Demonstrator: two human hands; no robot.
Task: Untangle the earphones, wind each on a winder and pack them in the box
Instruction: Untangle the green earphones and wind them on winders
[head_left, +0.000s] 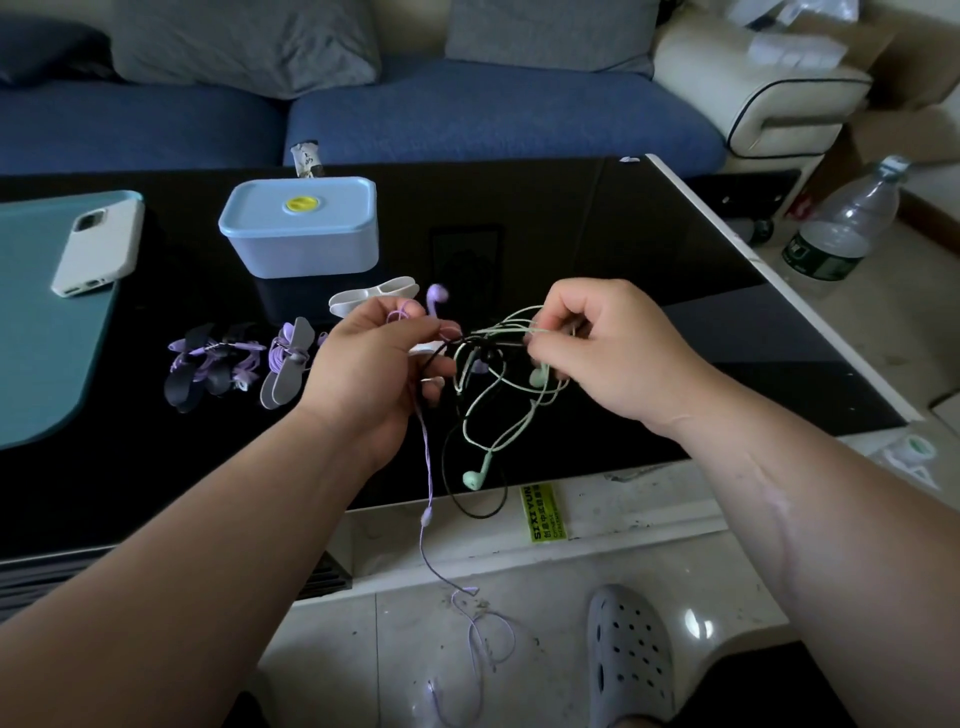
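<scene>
Blue upholstery fills the far side, where a sofa (467, 119) with grey cushions runs along the far edge of a black glass table (597, 234). A teal mat (36, 338) covers the table's left end, and a white phone (98, 249) lies face down half on it. Right of the phone, towards the far side, stands the pale blue box (306, 244) with its lid on. A clear plastic bottle (841, 223) stands on the floor beyond the table's right edge, and a grey clog (628, 654) rests on the pale tiles at the near side.

Both hands are raised over the middle of the table, close together, with a tangle of cables between them. The left hand (374, 364) has its fingers curled round the purple earphones (428, 467). One bud pokes up past the fingers, and the cable drops over the table's near edge to coil on the floor. The right hand (613, 348) pinches loops of the green earphones (498, 415) between thumb and curled fingers. A black cable (478, 512) threads through the green loops and sags past the near edge.

Left of the left hand lie two purple sets already wound, one on a dark winder (208, 364) and one on a grey winder (288, 358). A white winder (374, 299) lies just beyond the left hand, on the near side of the box.
</scene>
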